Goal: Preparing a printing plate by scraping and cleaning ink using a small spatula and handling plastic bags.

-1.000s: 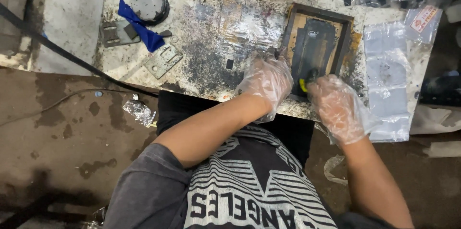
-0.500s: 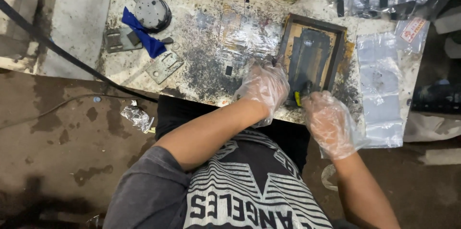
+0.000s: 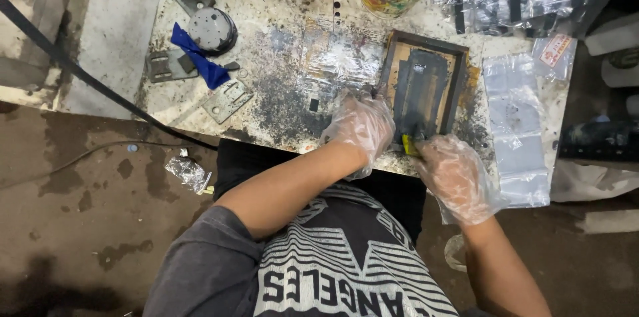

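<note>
While the gloved left hand (image 3: pixel 359 127) presses the dark framed screen (image 3: pixel 426 94) flat on the tabletop (image 3: pixel 279 101) and the right hand (image 3: pixel 452 174) grips a yellow-handled scraper (image 3: pixel 407 146) at its near edge, a slipping frame could smear ink.

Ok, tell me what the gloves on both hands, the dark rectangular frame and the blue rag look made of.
Gloves on the left hand and right hand: thin clear plastic film, crinkled and loose. Dark rectangular frame: probably wood, brown edges smeared with black ink. Blue rag: soft cloth, folded and limp.
</note>
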